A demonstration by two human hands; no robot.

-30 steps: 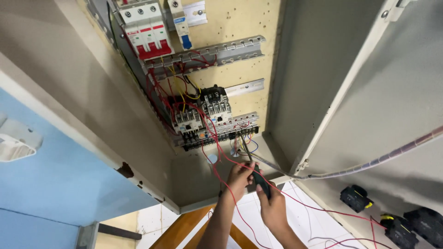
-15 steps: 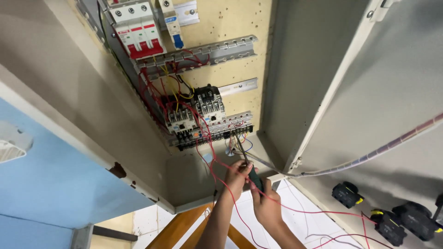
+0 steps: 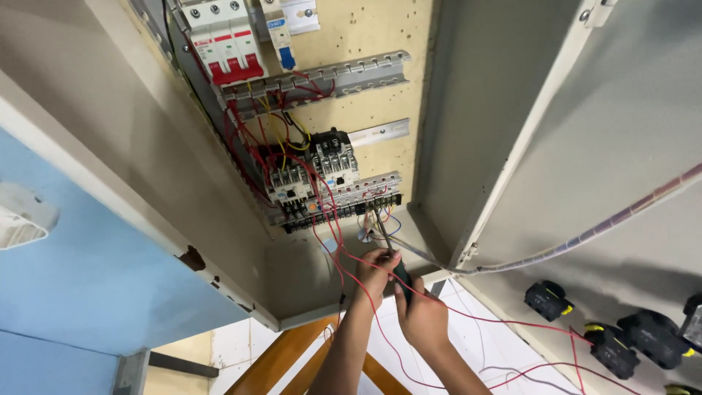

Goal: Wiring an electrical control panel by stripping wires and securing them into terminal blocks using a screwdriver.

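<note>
1. Head view: the right hand (image 3: 423, 316) is closed around the dark handle of a slim metal-shafted screwdriver (image 3: 389, 249), whose tip meets the black terminal strip (image 3: 344, 213) low in the beige metal electrical cabinet (image 3: 482, 110).
2. Left hand (image 3: 374, 269) pinches a thin red wire (image 3: 344, 256) just beside the shaft, fingers curled shut.
3. White-and-red circuit breakers (image 3: 223, 40) sit high above, well apart.
</note>
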